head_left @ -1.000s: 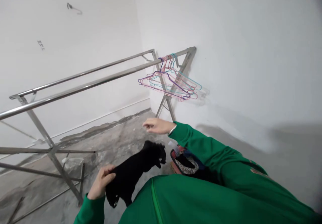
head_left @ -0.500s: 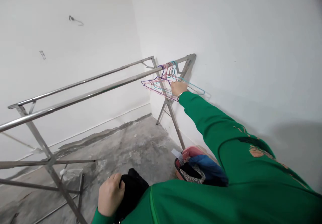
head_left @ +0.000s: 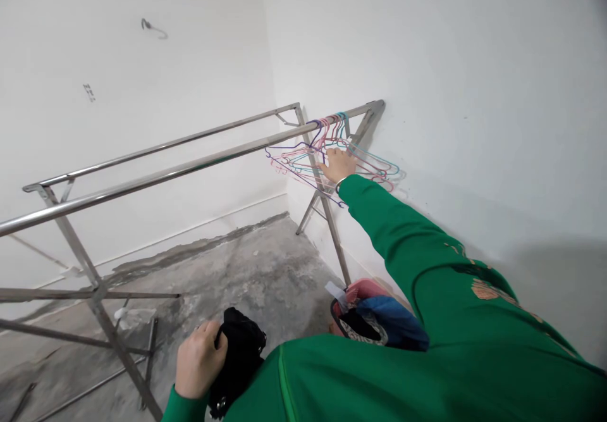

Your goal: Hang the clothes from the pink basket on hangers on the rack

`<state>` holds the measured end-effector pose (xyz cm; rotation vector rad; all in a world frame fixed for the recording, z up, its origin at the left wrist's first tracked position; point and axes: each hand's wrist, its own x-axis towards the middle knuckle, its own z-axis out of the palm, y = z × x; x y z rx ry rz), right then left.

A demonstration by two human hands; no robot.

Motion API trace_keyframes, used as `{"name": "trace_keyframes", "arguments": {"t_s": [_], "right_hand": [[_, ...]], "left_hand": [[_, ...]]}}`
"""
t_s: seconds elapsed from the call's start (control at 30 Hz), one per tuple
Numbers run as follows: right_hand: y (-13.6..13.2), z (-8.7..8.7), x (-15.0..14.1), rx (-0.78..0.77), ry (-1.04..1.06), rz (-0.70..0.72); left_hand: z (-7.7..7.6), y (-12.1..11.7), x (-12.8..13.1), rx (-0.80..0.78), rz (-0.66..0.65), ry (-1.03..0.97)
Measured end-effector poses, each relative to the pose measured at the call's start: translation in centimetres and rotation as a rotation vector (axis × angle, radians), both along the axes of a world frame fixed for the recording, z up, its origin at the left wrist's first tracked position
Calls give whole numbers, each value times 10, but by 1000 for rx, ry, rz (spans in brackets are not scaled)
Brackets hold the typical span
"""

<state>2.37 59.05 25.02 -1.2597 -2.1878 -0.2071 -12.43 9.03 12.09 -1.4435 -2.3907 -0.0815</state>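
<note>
Coated wire hangers hang bunched on steel drying rack's near rail; light, springy, tangle-prone, prob best taken by hook. R hand open, fingers spread against them; L hand clenched on soft black garment in front of rack.

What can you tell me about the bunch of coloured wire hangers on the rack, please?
The thin wire hangers, purple, pink, teal and red, hang bunched by their hooks near the end of the stainless steel drying rack's rail. Their triangular bodies fan out, tilted, beside the white wall. The person's open right hand touches them.
</note>
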Motion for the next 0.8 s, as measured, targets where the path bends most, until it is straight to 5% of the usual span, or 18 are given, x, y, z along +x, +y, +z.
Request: {"name": "trace_keyframes", "arguments": {"t_s": [0.27,0.53,0.7,0.8], "right_hand": [[9,12,-2,-3,-95,-24],[9,32,1,-3,201,13],[-20,-11,14,-18,478,348],[-67,-57,22,-388,646,663]], "left_hand": [[6,1,3,-29,10,-36],[13,4,15,-107,32,-79],[24,9,23,-175,105,-154],[29,10,21,-156,156,-199]]}}
